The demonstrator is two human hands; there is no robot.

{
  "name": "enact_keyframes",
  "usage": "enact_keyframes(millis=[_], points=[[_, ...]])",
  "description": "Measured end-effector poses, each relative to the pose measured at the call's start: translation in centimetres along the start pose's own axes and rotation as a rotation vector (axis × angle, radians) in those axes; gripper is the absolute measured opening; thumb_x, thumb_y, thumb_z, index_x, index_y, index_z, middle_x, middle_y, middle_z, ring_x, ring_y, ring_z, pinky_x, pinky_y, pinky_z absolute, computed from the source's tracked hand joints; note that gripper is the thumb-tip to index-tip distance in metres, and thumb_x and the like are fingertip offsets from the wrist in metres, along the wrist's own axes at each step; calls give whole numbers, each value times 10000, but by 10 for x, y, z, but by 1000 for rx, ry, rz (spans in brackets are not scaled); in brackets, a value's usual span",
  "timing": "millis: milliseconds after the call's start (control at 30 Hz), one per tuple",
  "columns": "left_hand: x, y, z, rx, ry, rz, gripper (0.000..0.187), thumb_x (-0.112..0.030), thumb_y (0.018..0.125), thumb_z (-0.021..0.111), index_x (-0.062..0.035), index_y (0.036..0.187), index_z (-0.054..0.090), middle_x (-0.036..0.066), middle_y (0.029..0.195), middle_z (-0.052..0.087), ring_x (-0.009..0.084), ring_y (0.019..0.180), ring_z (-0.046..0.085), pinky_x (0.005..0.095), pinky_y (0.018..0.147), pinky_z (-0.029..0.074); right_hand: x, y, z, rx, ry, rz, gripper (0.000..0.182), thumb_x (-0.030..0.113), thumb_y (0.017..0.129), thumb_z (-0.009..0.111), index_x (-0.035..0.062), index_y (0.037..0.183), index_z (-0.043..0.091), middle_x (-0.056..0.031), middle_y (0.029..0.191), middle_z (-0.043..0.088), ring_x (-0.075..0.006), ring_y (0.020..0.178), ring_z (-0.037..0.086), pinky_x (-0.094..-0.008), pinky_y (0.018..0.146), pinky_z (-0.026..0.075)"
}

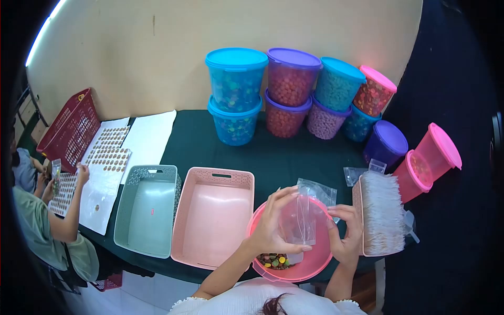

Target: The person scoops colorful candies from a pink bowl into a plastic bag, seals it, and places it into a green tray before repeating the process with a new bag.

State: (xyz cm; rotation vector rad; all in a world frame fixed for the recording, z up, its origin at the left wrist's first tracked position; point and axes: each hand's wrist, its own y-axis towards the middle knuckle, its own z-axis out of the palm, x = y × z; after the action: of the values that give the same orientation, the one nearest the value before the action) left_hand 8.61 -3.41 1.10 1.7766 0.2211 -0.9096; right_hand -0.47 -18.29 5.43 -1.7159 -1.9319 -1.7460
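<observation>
Over a round pink tub (315,270), my left hand (273,223) and my right hand (346,231) are raised on either side of a clear plastic bag (304,223). The thumb and fingers of my left hand curve around the bag's left side. My right thumb and forefinger pinch at its right edge. The bag looks empty. Small brown, yellow and green pieces (275,261) lie in the bottom left of the tub, beside a pale flat object partly hidden by my left hand. Another clear bag (320,193) lies behind the tub.
Green basket (147,210) and pink basket (212,215) on the left. Box of stacked clear bags (385,215) at right. Lidded tubs (236,79) line the back; pink tubs (438,147) stand right. A co-worker (68,220) sits left by sticker sheets (109,149) and a red basket (73,131).
</observation>
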Motion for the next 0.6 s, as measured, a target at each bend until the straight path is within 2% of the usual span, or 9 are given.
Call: enact_keyframes(millis=[33,100,233,267,300,400,467,500,600], points=[[1,-3,4,49,97,-20,955,-331,462,794,-38,1227,305,173,1226,353,324,1152,332,431,958,264,-1,0,2,-4,0,20,173,-40,661,563,24,821,581,-115,848,579,-250,795,562,-323,714,436],[3,-4,5,68,64,-60,960,-317,452,800,-37,1226,304,169,1218,365,322,1138,345,422,947,286,-4,4,5,67,92,-181,180,-50,646,556,19,810,582,-111,835,582,-237,795,568,-324,694,444],[7,-5,3,34,102,-104,971,-293,437,810,-37,1223,301,164,1210,377,305,1120,365,394,936,308,-15,7,10,238,92,-175,155,-11,638,573,24,789,581,-94,782,586,-239,761,571,-336,693,446],[8,-7,2,24,83,-130,970,-289,438,810,-36,1223,300,164,1204,381,300,1119,367,392,934,310,-16,6,12,265,69,-155,153,60,644,593,31,793,582,-82,785,592,-245,777,562,-340,716,433],[9,-8,3,10,65,-154,970,-286,439,811,-35,1223,298,163,1197,385,296,1118,369,390,932,313,-19,6,11,266,64,-158,153,60,644,593,31,793,582,-82,785,592,-245,777,562,-340,716,433],[9,-9,3,41,21,-177,958,-280,446,810,-37,1222,304,161,1187,390,281,1109,388,383,923,326,-24,13,8,352,89,-216,206,125,639,609,30,820,589,-75,819,595,-246,816,540,-339,759,408],[3,-7,2,65,7,-192,936,-272,460,806,-38,1219,311,159,1181,396,275,1106,396,380,919,332,-26,17,2,557,95,-271,314,160,624,620,30,907,578,-79,907,584,-247,833,511,-340,779,387],[1,-8,2,100,-11,-211,915,-265,474,803,-40,1216,318,156,1175,402,270,1103,405,377,914,338,-27,19,3,563,100,-275,314,160,624,620,30,907,578,-79,907,584,-247,833,511,-340,779,387],[7,-11,3,102,-39,-159,870,-251,510,789,-38,1215,326,155,1174,411,264,1110,408,377,913,345,-28,19,4,722,282,-161,404,154,616,622,32,994,548,-92,983,558,-250,804,492,-353,767,380]])
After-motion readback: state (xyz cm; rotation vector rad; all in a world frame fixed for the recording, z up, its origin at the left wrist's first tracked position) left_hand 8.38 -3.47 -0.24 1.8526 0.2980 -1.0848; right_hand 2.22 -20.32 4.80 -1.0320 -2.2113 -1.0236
